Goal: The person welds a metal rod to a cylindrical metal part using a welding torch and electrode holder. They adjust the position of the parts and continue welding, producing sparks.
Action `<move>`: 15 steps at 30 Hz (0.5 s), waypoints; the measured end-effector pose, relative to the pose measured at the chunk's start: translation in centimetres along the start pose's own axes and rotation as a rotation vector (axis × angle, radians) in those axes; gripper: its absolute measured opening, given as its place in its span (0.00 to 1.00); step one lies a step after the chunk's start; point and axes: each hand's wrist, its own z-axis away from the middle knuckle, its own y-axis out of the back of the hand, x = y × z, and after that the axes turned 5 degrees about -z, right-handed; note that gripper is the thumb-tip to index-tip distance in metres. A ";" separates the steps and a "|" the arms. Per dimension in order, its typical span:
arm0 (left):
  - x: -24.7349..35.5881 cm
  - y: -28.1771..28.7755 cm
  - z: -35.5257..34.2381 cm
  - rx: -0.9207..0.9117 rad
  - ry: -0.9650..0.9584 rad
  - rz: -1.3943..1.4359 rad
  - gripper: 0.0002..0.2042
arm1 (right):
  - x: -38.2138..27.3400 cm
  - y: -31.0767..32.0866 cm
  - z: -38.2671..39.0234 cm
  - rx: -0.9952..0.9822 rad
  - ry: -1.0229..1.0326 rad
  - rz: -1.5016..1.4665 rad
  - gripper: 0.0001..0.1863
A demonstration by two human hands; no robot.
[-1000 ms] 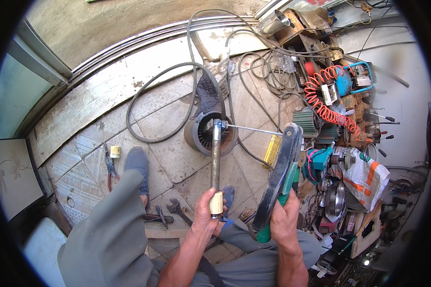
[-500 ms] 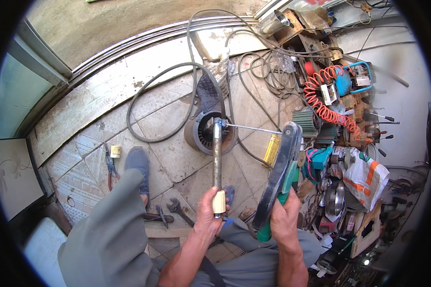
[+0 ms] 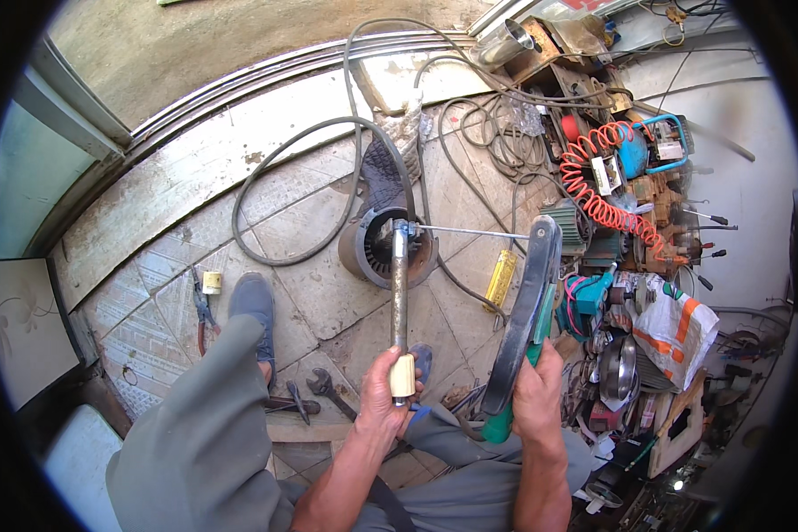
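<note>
My left hand (image 3: pixel 387 390), closed, grips a long metal tube tool (image 3: pixel 400 301) by its pale yellow sleeve. A thin rod (image 3: pixel 474 231) juts sideways from the tool's far end to beside the top of a long black-and-green tool (image 3: pixel 528 315); whether they touch I cannot tell. My right hand (image 3: pixel 538 390) is closed around the green part of that second tool, whose exact kind is unclear. Below the tube's far end stands a round, hollow metal motor housing (image 3: pixel 359 253) with a slotted inside, partly hidden by the tube.
Thick black cable (image 3: pixel 239 217) loops across the tiled floor. A yellow pack (image 3: pixel 500 279) lies right of the housing. Pliers (image 3: pixel 205 310) and an open-ended wrench (image 3: pixel 328 387) lie near my feet. Red coiled hose (image 3: pixel 585 182), motors and crowded tools line the right side.
My right hand has moved the black-and-green tool slightly up and right, uncovering more of the yellow pack. The metal tube tool has shifted only slightly. Both grips stay closed.
</note>
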 end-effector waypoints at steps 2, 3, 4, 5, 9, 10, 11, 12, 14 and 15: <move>0.5 0.0 0.2 0.001 0.040 0.006 0.18 | 0.0 0.0 -0.1 -0.001 -0.016 -0.024 0.08; 0.8 0.2 0.2 0.002 0.060 0.009 0.18 | -0.1 0.0 -0.2 -0.006 -0.024 -0.042 0.09; 1.0 0.3 0.0 -0.007 0.064 0.007 0.18 | -0.1 -0.1 -0.2 -0.010 -0.032 -0.060 0.09; 1.3 0.6 -0.2 -0.016 0.068 0.005 0.18 | -0.1 -0.1 -0.1 -0.004 -0.030 -0.057 0.09; 2.4 0.8 0.1 -0.050 0.102 -0.015 0.18 | -0.4 -0.3 0.1 -0.008 -0.033 -0.064 0.09; 2.6 0.7 0.3 -0.061 0.112 -0.024 0.18 | -0.4 -0.2 0.1 -0.015 -0.037 -0.067 0.08; 2.5 0.6 0.3 -0.048 0.094 -0.023 0.17 | -0.3 -0.2 0.1 -0.016 -0.026 -0.078 0.08; 2.7 0.2 0.5 -0.039 0.073 -0.027 0.17 | -0.5 -0.3 0.1 -0.016 -0.010 -0.093 0.07; 2.9 -0.1 0.7 -0.034 0.065 -0.032 0.16 | -0.8 -0.3 0.1 -0.016 0.000 -0.105 0.07; 3.0 0.1 0.7 -0.040 0.078 -0.034 0.15 | -1.0 -0.2 0.2 -0.017 -0.004 -0.101 0.07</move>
